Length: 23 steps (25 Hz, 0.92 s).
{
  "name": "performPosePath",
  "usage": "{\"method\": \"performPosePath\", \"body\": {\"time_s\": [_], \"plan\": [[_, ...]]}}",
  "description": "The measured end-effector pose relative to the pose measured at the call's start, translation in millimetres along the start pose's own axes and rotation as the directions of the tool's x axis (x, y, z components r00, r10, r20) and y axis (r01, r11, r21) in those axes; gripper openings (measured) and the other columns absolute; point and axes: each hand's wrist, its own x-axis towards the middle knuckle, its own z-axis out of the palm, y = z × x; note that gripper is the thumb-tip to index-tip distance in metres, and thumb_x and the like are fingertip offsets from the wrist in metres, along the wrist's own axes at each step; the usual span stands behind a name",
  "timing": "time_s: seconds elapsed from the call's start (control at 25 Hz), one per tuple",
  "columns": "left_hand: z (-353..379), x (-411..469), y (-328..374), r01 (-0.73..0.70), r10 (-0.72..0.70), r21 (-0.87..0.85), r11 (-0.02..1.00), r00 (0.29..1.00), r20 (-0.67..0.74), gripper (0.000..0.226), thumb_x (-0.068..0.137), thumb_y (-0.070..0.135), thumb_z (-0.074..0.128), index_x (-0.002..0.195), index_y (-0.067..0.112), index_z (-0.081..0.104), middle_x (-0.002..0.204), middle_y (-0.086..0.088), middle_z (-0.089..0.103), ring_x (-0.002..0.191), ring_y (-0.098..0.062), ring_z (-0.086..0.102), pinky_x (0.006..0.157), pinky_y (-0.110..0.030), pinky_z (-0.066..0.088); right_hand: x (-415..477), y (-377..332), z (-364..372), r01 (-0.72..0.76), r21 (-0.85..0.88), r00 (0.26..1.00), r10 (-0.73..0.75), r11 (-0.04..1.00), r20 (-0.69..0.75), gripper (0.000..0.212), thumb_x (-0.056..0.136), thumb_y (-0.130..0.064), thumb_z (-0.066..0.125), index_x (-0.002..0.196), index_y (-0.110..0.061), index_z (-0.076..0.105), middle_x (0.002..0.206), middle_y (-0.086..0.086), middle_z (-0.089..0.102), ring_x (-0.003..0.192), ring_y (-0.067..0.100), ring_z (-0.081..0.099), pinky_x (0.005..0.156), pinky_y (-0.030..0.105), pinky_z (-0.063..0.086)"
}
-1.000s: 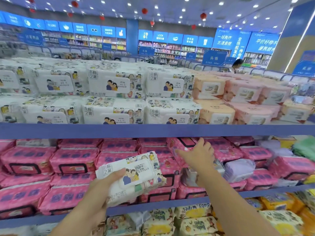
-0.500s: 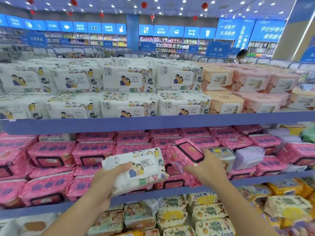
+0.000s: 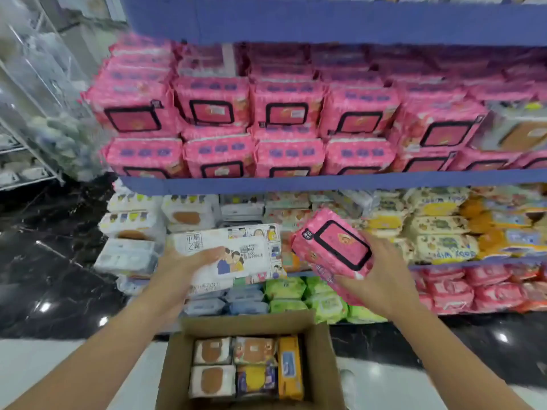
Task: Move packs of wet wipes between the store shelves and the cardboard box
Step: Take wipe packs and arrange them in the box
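My left hand [image 3: 180, 269] grips a white pack of wet wipes [image 3: 236, 254] printed with cartoon figures. A pink pack with a black-edged flap [image 3: 334, 247] is gripped in my right hand [image 3: 381, 276]. Both packs hang in front of the lower shelves, above and just beyond the open cardboard box [image 3: 324, 350] on the floor. Several packs lie in that box, white, orange and blue-yellow ones [image 3: 248, 365]. Rows of matching pink packs [image 3: 284, 113] fill the blue shelf [image 3: 296, 183] above my hands.
Lower shelves carry white packs [image 3: 133, 229], yellow packs [image 3: 438, 229], green packs [image 3: 302, 294] and red-pink packs [image 3: 473, 288]. A clear acrylic rack [image 3: 35, 93] stands to the left. The floor is dark glossy marble [image 3: 50, 261] by the shelves and pale tile nearer me.
My right hand has pulled the pink pack off the shelf. My view has dropped from the upper shelves to the box, and both hands have come down with their packs.
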Motion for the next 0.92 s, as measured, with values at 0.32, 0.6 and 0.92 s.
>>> {"method": "performPosePath", "body": {"time_s": [0.32, 0.6, 0.92], "plan": [[-88.2, -3.2, -204.5, 0.381, -0.372, 0.057, 0.923, 0.920, -0.125, 0.043, 0.070, 0.013, 0.091, 0.110, 0.012, 0.074, 0.100, -0.008, 0.081, 0.092, -0.030, 0.078, 0.096, -0.055, 0.057, -69.9, 50.9, 215.9, 0.043, -0.105, 0.936, -0.003, 0.994, 0.353, 0.092, 0.065, -0.075, 0.070, 0.142, -0.034, 0.040, 0.122, -0.015, 0.048, 0.115, 0.012, 0.046, 0.096, 0.032, 0.046], [-98.1, 50.3, -400.8, 0.626, -0.606, 0.071, 0.777, 0.773, -0.185, 0.041, 0.074, 0.012, 0.091, 0.111, 0.014, 0.074, 0.097, -0.005, 0.081, 0.089, -0.024, 0.079, 0.087, -0.046, 0.062, -85.8, 172.9, 405.3, 0.131, -0.241, 0.812, 0.035, 0.962, 0.582, 0.095, 0.065, -0.079, 0.062, 0.143, -0.033, 0.036, 0.122, -0.009, 0.050, 0.109, 0.016, 0.049, 0.092, 0.034, 0.048], [-60.1, 119.9, -572.8, 0.697, -0.661, 0.242, 0.675, 0.717, -0.222, 0.032, 0.070, 0.032, 0.094, 0.094, 0.022, 0.075, 0.093, 0.003, 0.080, 0.086, -0.015, 0.076, 0.079, -0.038, 0.062, -95.3, 277.0, 489.9, 0.051, -0.280, 0.860, 0.100, 0.959, 0.501, 0.094, 0.065, -0.060, 0.082, 0.142, -0.021, 0.044, 0.123, -0.002, 0.058, 0.111, 0.020, 0.053, 0.095, 0.037, 0.041]]}}
